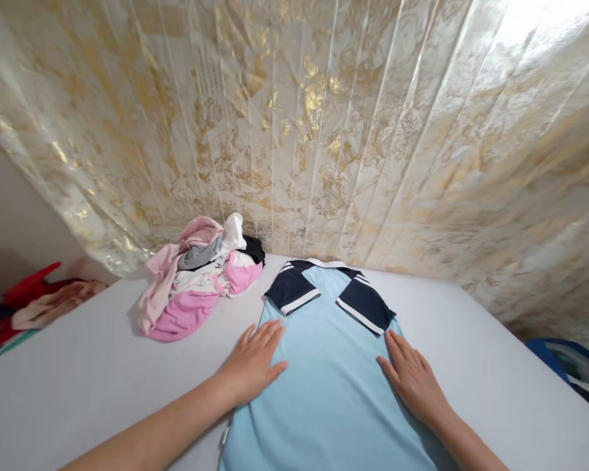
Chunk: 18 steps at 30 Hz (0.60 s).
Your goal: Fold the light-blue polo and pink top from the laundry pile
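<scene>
A light blue T-shirt lies spread on the white table, its collar end toward the wall. Both of its navy sleeves, trimmed with white stripes, are folded inward over the body. My left hand rests flat on the shirt's left edge below the left sleeve, fingers stretched out and thumb apart. On the opposite edge, just under the right sleeve's cuff, my right hand lies with its fingers extended on the fabric. Neither hand grips the cloth. The shirt's lower end runs out of view at the bottom.
A crumpled pile of pink, white, grey and black clothes sits at the table's back left. Beyond the left edge are more clothes, red and beige among them. A blue-rimmed container stands past the right edge. Gold-patterned sheeting covers the wall behind.
</scene>
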Available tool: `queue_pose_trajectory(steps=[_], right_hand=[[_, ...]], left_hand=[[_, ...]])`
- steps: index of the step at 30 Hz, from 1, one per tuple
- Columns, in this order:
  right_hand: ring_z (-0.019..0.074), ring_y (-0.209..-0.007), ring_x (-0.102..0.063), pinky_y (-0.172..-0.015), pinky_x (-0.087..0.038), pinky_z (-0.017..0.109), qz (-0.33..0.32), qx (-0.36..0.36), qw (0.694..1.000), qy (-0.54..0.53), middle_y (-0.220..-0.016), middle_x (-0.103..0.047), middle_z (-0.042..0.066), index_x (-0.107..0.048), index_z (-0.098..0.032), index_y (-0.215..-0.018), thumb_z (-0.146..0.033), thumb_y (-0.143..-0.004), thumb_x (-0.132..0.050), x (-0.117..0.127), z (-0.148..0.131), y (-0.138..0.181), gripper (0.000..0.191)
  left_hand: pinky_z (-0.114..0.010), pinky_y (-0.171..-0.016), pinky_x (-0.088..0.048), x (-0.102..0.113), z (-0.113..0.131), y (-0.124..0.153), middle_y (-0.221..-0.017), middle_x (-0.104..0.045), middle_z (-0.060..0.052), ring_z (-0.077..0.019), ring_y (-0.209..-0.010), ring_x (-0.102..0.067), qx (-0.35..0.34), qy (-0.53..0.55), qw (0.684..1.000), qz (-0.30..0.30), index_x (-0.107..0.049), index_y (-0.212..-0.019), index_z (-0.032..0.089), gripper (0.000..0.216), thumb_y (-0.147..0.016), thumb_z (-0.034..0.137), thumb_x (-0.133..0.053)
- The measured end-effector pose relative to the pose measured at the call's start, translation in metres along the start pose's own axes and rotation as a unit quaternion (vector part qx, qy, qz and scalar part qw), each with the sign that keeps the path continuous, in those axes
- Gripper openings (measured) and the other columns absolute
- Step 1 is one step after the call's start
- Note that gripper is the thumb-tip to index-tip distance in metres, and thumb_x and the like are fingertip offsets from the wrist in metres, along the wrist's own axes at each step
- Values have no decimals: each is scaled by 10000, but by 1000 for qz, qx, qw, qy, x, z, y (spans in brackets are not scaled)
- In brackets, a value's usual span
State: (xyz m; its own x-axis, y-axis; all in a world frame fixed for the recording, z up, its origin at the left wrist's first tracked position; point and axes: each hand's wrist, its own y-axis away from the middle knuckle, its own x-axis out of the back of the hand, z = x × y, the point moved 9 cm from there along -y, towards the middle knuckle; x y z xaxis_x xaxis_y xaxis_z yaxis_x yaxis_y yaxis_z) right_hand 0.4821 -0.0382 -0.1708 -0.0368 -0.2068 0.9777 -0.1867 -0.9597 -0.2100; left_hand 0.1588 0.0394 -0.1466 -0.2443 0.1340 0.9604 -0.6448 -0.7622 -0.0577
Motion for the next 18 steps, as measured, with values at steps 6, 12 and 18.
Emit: queue_pose_trajectory(steps=[6, 12, 18], right_hand=[[281, -1335, -404, -1084, -320, 468, -16, -11, 1000, 2, -1450, -445, 140, -456, -143, -1387, -409, -930, -365, 11, -13, -17, 537], [295, -1273, -447, -1056, -333, 432, 21, 64, 994, -83, -1396, -492, 169, -508, -111, -1344, -269, -923, -417, 70, -132, -75, 459], [266, -1322, -409, -1075, -321, 395, -31, 122, 975, -182, -1447, -454, 138, -451, -122, -1401, -368, -954, -404, 36, -224, -112, 513]], left_hand=[[-402, -1081, -340, 15, -40, -11, -1362, -544, -110, -218, -1269, -483, 51, 91, 991, 87, -527, -1296, 203, 429, -942, 405, -394], [-311, -844, -440, 38, -112, -76, -1055, -673, -147, -236, -1004, -624, 263, 113, 952, 106, -604, -1075, 119, 338, -865, 377, -542], [-271, -666, -403, 33, -123, -107, -738, -683, -68, -227, -793, -652, 290, 121, 946, 78, -617, -695, 172, 205, -727, 360, -690]])
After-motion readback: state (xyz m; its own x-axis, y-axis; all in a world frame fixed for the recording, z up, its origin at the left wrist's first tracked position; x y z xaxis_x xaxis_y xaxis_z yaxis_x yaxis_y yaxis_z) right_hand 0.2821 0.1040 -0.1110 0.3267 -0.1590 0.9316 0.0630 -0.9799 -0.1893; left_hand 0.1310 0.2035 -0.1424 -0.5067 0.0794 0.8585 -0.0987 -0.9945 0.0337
